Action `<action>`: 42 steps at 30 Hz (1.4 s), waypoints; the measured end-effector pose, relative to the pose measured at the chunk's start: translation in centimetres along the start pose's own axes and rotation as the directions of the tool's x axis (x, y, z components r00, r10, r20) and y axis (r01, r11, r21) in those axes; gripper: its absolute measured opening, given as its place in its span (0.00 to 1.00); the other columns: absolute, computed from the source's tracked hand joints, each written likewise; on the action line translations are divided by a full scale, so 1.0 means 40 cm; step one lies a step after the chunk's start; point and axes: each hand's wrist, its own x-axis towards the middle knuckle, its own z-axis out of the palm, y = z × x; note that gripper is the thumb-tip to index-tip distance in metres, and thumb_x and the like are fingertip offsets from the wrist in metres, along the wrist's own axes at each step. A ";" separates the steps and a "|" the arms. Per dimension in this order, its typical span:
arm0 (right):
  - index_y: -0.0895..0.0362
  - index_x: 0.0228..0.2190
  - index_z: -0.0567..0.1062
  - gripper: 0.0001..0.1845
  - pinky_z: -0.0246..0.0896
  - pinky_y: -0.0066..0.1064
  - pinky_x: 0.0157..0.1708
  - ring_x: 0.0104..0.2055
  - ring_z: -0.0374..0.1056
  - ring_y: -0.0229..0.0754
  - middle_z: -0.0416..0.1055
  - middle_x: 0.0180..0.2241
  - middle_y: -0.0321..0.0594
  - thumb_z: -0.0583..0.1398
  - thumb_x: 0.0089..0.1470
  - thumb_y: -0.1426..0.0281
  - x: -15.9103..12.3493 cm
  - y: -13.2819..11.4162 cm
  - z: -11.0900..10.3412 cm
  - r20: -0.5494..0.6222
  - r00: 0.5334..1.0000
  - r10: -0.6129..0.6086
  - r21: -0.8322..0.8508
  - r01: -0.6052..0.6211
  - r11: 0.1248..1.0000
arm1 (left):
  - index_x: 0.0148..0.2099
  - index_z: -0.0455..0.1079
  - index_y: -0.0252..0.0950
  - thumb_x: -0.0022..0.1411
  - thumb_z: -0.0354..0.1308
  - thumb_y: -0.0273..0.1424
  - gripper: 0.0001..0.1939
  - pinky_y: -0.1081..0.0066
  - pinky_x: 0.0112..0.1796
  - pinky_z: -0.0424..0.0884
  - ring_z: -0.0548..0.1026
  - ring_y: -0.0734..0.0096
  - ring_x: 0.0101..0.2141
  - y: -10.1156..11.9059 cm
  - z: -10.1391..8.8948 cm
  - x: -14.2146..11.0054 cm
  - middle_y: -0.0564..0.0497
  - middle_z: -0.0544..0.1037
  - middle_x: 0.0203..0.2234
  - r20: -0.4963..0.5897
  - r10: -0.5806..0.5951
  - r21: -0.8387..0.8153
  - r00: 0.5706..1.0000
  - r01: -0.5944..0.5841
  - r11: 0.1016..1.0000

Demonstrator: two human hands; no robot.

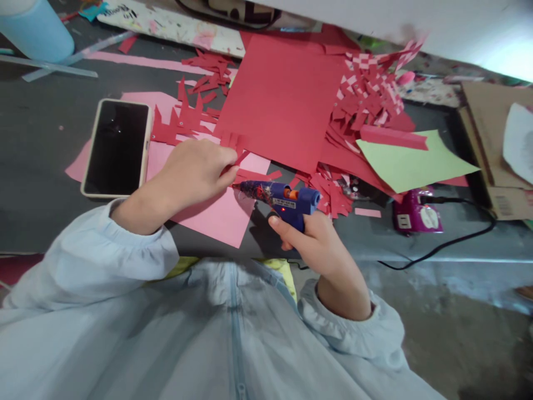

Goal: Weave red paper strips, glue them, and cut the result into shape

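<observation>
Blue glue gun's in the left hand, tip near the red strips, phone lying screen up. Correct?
Wrong hand. The head view shows the blue glue gun in the right hand. The rest holds: its tip is near the red strips, and the phone lies screen up.

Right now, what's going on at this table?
The right hand holds a blue glue gun, its tip close to the left hand. That hand has its fingertips on cut red paper, over pink paper. A large red sheet lies just beyond, with a phone to the left. Red scraps, a green sheet and a purple box with a black cable are on the right.
</observation>
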 end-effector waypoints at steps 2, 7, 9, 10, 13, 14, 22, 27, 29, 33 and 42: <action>0.53 0.15 0.64 0.31 0.57 0.33 0.23 0.20 0.69 0.43 0.71 0.15 0.41 0.55 0.52 0.42 0.000 -0.003 -0.002 0.004 1.000 -0.004 -0.010 0.004 1.000 | 0.29 0.73 0.36 0.64 0.48 0.34 0.16 0.65 0.26 0.47 0.67 0.65 0.24 -0.002 0.003 0.000 0.47 0.72 0.22 -0.008 0.008 -0.003 1.000 -0.008 1.000; 0.53 0.15 0.63 0.29 0.53 0.31 0.21 0.18 0.65 0.40 0.68 0.13 0.39 0.55 0.53 0.44 0.005 -0.025 0.001 -0.007 0.999 -0.054 -0.010 0.054 0.998 | 0.28 0.71 0.36 0.64 0.47 0.35 0.16 0.66 0.26 0.47 0.65 0.67 0.23 -0.005 0.007 0.003 0.49 0.70 0.20 -0.013 0.013 -0.020 1.000 -0.014 1.000; 0.52 0.15 0.63 0.29 0.50 0.30 0.20 0.17 0.63 0.38 0.67 0.13 0.38 0.55 0.53 0.45 0.008 -0.030 0.002 -0.020 0.997 -0.070 -0.005 0.070 0.998 | 0.28 0.71 0.37 0.63 0.48 0.35 0.15 0.66 0.25 0.47 0.65 0.68 0.22 -0.006 0.006 0.004 0.50 0.68 0.19 -0.028 0.013 -0.020 1.000 -0.014 1.000; 0.52 0.15 0.63 0.29 0.50 0.30 0.20 0.17 0.63 0.38 0.67 0.13 0.38 0.55 0.53 0.45 0.009 -0.031 0.002 -0.027 0.998 -0.064 -0.004 0.064 0.998 | 0.28 0.71 0.37 0.63 0.49 0.35 0.15 0.66 0.25 0.46 0.64 0.68 0.22 -0.006 0.006 0.004 0.50 0.67 0.18 -0.037 0.015 -0.018 0.999 -0.016 1.000; 0.53 0.15 0.63 0.29 0.54 0.31 0.21 0.18 0.66 0.40 0.69 0.13 0.40 0.55 0.53 0.44 0.006 -0.024 -0.003 -0.010 1.000 -0.023 0.008 0.023 1.000 | 0.27 0.71 0.37 0.62 0.49 0.34 0.14 0.66 0.25 0.46 0.63 0.69 0.21 -0.005 0.006 0.002 0.51 0.66 0.18 -0.047 0.021 -0.013 0.999 -0.021 1.000; 0.53 0.15 0.63 0.29 0.55 0.31 0.22 0.18 0.67 0.40 0.69 0.14 0.40 0.55 0.53 0.43 0.004 -0.021 -0.004 0.000 1.000 -0.017 0.010 0.017 1.000 | 0.27 0.71 0.37 0.62 0.48 0.34 0.15 0.66 0.25 0.46 0.63 0.69 0.21 -0.004 0.006 0.001 0.51 0.66 0.18 -0.047 0.024 -0.013 0.999 -0.024 1.000; 0.52 0.15 0.63 0.29 0.51 0.31 0.20 0.17 0.63 0.39 0.65 0.13 0.38 0.54 0.54 0.44 0.007 -0.030 0.001 -0.046 0.997 -0.054 -0.082 0.050 0.995 | 0.29 0.73 0.38 0.62 0.48 0.35 0.15 0.65 0.26 0.48 0.67 0.66 0.23 -0.006 0.008 0.003 0.49 0.70 0.19 -0.039 0.020 -0.003 0.999 -0.020 1.000; 0.52 0.17 0.62 0.28 0.52 0.31 0.20 0.18 0.64 0.40 0.65 0.14 0.37 0.56 0.54 0.45 0.004 -0.026 -0.003 -0.037 0.997 -0.062 -0.081 0.059 0.995 | 0.30 0.73 0.38 0.63 0.48 0.34 0.15 0.65 0.26 0.51 0.70 0.65 0.24 -0.004 0.004 0.002 0.49 0.72 0.19 -0.043 0.028 -0.002 0.999 -0.029 1.000; 0.52 0.17 0.63 0.27 0.54 0.31 0.20 0.19 0.64 0.40 0.65 0.14 0.37 0.57 0.54 0.46 0.001 -0.019 -0.004 -0.034 0.997 -0.066 -0.045 0.064 0.997 | 0.30 0.73 0.38 0.63 0.48 0.34 0.15 0.65 0.25 0.50 0.71 0.64 0.25 -0.003 0.003 0.001 0.49 0.72 0.20 -0.033 0.030 -0.005 0.999 -0.030 1.000; 0.54 0.21 0.68 0.23 0.57 0.30 0.20 0.18 0.64 0.38 0.65 0.15 0.34 0.60 0.54 0.49 -0.008 -0.008 -0.010 -0.063 0.996 -0.063 0.116 0.070 0.991 | 0.31 0.73 0.37 0.64 0.47 0.34 0.16 0.64 0.25 0.48 0.71 0.62 0.26 -0.004 0.002 0.002 0.47 0.73 0.21 -0.021 0.018 0.000 1.000 -0.018 1.000; 0.57 0.35 0.78 0.16 0.66 0.37 0.27 0.23 0.69 0.45 0.73 0.23 0.41 0.63 0.51 0.57 -0.001 0.038 -0.006 -0.503 0.862 -0.070 -0.028 0.065 0.998 | 0.37 0.77 0.36 0.69 0.45 0.38 0.20 0.64 0.27 0.52 0.74 0.60 0.30 0.012 -0.017 -0.008 0.45 0.79 0.28 0.097 0.006 0.094 0.995 -0.015 0.995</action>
